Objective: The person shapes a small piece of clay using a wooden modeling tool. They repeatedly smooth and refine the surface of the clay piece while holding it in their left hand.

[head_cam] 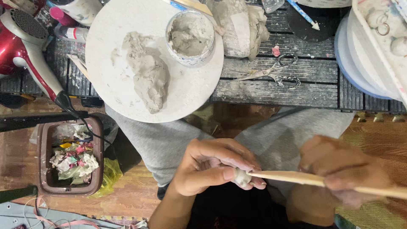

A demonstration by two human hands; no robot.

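The left hand (212, 167) pinches a clay bit (242, 177). The stick (296, 178), level, clamped in the right hand (343, 174), points leftward onto it.

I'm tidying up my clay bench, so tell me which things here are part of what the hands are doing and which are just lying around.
In use:
left hand pinching a small clay piece
right hand holding a wooden stick

Lying about:
clay lump on round board
cup of wet clay
scissors
hair dryer
waste bin
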